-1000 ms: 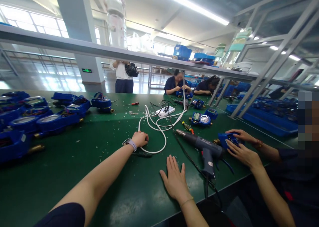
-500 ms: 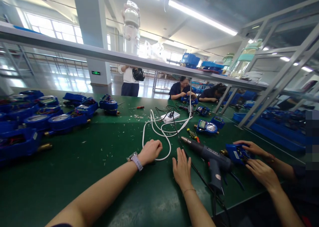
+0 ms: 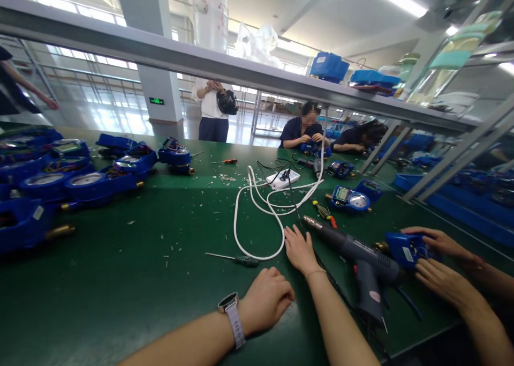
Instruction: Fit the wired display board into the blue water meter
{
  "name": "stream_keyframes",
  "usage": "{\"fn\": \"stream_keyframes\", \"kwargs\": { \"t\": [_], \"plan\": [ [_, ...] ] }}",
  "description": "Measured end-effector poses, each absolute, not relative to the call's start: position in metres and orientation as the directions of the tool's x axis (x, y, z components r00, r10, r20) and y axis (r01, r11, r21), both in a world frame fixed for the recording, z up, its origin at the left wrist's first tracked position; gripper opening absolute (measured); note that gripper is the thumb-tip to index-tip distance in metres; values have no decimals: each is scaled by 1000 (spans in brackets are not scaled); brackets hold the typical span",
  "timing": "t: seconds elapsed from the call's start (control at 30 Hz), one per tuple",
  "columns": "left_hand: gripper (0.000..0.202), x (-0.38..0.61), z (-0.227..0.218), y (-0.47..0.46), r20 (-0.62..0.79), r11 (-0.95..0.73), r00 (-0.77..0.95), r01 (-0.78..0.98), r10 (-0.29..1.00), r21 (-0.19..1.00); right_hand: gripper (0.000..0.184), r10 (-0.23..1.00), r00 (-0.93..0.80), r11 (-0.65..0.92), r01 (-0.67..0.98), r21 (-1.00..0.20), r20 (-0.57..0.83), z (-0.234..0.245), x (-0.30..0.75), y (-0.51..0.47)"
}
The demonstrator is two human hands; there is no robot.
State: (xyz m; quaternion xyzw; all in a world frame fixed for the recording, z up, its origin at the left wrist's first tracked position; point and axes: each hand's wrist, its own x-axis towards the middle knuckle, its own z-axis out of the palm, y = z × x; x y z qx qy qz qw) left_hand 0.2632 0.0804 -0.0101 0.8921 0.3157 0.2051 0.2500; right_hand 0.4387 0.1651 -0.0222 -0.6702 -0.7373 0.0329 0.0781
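Observation:
My left hand (image 3: pixel 267 300), with a watch on its wrist, rests low over the green table with loosely curled fingers and nothing seen in it. Just beyond it lies a dark-handled screwdriver (image 3: pixel 246 261), its shaft pointing left. My right hand (image 3: pixel 300 251) lies flat with fingers stretched out, by the loop of white cable (image 3: pixel 236 228) and a black cord. Whether its fingertips touch the white cable, I cannot tell. Right of it lies a grey heat gun (image 3: pixel 357 253), its metal nozzle toward the power strip (image 3: pixel 283 179).
Several blue gauge units (image 3: pixel 86 181) crowd the table's left side; another gauge unit (image 3: pixel 348 199) sits at right. A co-worker's hands (image 3: pixel 445 280) hold a blue housing (image 3: pixel 405 249). Yellow and red-handled tools (image 3: pixel 324 214) lie beyond the heat gun. A shelf (image 3: pixel 257 75) crosses overhead.
My left hand has drawn back toward me and right, and the dark-handled screwdriver now shows on the table. My right hand stays stretched out near the cable. The view has shifted slightly.

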Motion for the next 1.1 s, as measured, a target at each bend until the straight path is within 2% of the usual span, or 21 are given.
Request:
{"fn": "stream_keyframes", "kwargs": {
  "t": [0.1,0.27,0.33,0.47,0.5,0.6,0.7,0.87,0.93,1.0,1.1],
  "plan": [
    [10,264,-15,83,204,-665,721,440,662,604,46,991,-111,122,979,-161,73,-21,439,142],
    [8,272,-21,87,226,-504,614,327,757,800,45,995,-96,99,974,-203,26,-18,451,88],
    [14,275,-22,89,235,-437,543,279,806,855,51,998,-55,59,974,-217,25,-21,451,65],
    [30,273,-24,94,241,-323,422,134,874,937,59,993,23,9,964,-266,118,-33,421,15],
    [31,270,-24,95,239,-301,403,96,883,949,58,993,-17,49,961,-272,117,-36,409,4],
    [29,258,-22,97,241,-265,355,18,903,964,61,969,-248,237,941,-242,-16,-36,374,-21],
    [32,245,-14,94,253,-261,296,-13,921,965,67,970,-236,218,951,-220,-60,-31,361,-20],
    [30,203,5,71,273,-282,290,-10,917,959,69,998,-2,14,982,-187,62,-27,380,17],
    [29,173,7,55,248,-288,351,64,903,956,65,985,97,-70,981,-180,144,-26,385,32],
    [29,137,4,39,202,-292,421,162,884,943,55,961,152,-110,976,-187,230,-25,384,45],
    [31,85,-4,21,165,-276,381,260,910,925,35,934,176,-110,969,-219,312,-27,374,60]
  ]
}}
